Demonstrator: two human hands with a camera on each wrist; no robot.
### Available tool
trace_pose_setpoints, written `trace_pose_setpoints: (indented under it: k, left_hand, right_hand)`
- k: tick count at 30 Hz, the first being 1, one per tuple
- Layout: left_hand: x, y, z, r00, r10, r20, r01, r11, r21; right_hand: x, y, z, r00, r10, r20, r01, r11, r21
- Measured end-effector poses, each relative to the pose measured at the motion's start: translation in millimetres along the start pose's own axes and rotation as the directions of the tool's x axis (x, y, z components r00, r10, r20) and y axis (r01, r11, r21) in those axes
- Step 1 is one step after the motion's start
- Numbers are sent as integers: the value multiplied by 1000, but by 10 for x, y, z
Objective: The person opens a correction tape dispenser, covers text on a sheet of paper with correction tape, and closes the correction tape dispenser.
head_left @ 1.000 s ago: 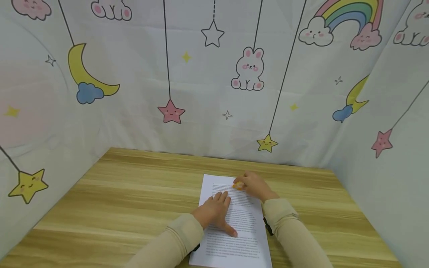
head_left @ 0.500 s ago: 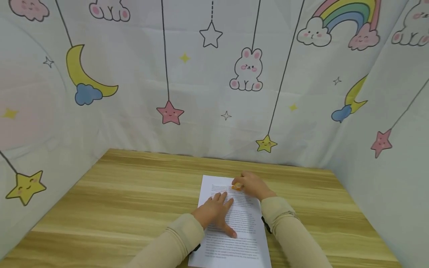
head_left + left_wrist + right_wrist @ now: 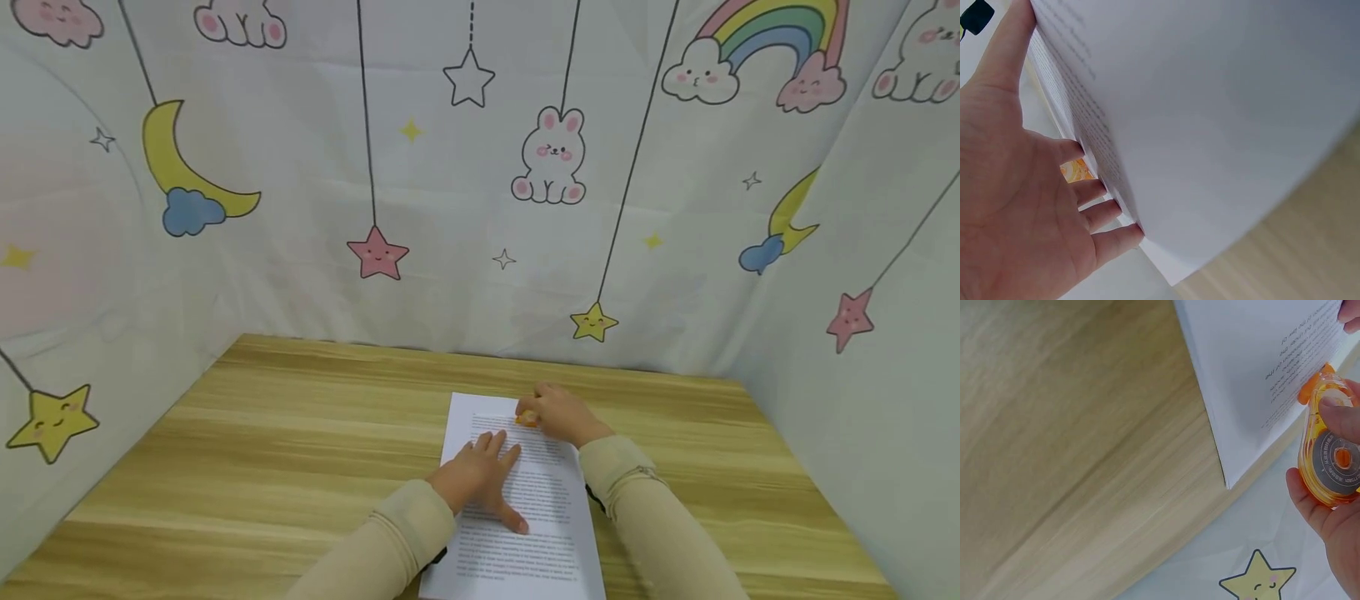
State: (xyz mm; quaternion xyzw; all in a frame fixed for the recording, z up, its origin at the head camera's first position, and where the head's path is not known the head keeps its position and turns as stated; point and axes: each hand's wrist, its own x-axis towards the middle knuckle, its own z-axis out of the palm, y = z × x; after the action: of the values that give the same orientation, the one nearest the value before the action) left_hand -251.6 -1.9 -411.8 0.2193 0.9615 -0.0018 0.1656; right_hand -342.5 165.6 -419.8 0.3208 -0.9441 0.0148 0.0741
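A stack of white printed paper (image 3: 528, 554) lies lengthwise on the wooden table. My left hand (image 3: 480, 479) rests on the left part of the page, fingers and thumb spread; the left wrist view shows its fingertips (image 3: 1119, 240) against the printed sheet. In my right hand (image 3: 562, 414) is an orange, see-through correction tape (image 3: 1338, 462), gripped between thumb and fingers. Its orange tip (image 3: 1310, 389) is right at the printed lines near the top of the page. Most of the dispenser is hidden by the right hand in the head view.
Bare wood of the table (image 3: 247, 450) extends on both sides of the paper. White cloth walls (image 3: 315, 150) printed with stars, moons and rabbits enclose the table at the back and sides.
My right hand has shifted slightly left with the correction tape along the top lines. My left hand keeps its place on the paper; the head view has drifted a little.
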Motion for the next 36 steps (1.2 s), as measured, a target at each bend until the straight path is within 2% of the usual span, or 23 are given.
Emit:
trace_pose_setpoints:
  k: [4, 11, 24, 31, 36]
  left_hand:
    - [-4, 10, -25, 1000, 0, 20, 0, 1000, -2]
    - [2, 3, -45, 1000, 7, 0, -7, 1000, 12]
    - [20, 9, -32, 999, -11, 32, 10, 1000, 22]
    - [42, 23, -16, 1000, 12, 2, -12, 1000, 12]
    - [13, 15, 2, 1000, 9, -16, -9, 1000, 13]
  right_hand:
    - [-15, -2, -24, 999, -32, -2, 32, 999, -12]
    - [-10, -13, -85, 1000, -26, 9, 27, 999, -30]
    - [-15, 14, -39, 999, -19, 37, 20, 999, -27]
    - [-71, 60, -78, 999, -51, -9, 50, 998, -42]
    - [-84, 62, -71, 998, -61, -2, 61, 998, -35]
